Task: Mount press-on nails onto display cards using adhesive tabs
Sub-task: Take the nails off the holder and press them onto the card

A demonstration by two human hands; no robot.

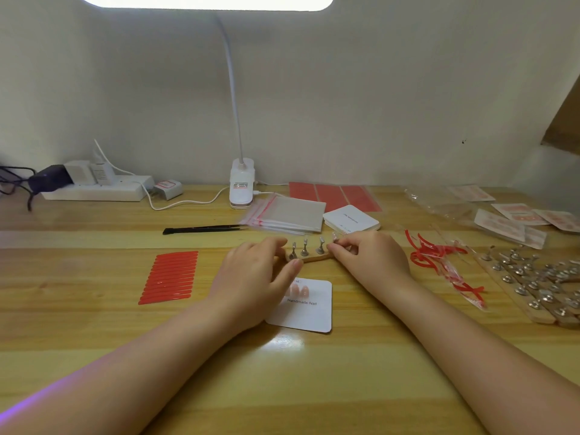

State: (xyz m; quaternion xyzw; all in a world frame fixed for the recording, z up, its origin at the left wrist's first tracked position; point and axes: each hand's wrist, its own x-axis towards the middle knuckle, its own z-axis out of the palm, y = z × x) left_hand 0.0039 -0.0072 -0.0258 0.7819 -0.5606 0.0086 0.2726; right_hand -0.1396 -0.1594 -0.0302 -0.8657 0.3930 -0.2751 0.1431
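On the pale wooden worktop [314,387] a narrow wooden holder strip [314,257] with small upright metal nail stands lies just beyond a white rounded-corner display card printed "Handmade Nail" [309,312]. The left hand [251,277] grips the strip's left end, thumb in front and curled fingers behind, steadying it. The right hand [368,255] has its fingertips closed together at the rightmost stand, apparently pinching a small pale press-on nail [335,238], though the nail is too small and blurred to be sure it is held. Two or three pinkish nails [299,290] already sit on the card's upper left, partly hidden by the left thumb, so the mounting looks begun with several positions unfilled. A sheet of red adhesive strips [171,276] lies well to the left, and black tweezers [204,229] lie beyond the hands. The main risk is judged to be in pulling the nail free: if the left hand's hold slackens, the light strip could lift or tip with the pull and topple the other stands. A tug that is too sharp might flick the nail away among the clutter at right, where loose metal stands [533,277] and peeled red backing scraps [439,255] would hide it. The left wrist also hovers over the card and could smear or dislodge nails already placed.
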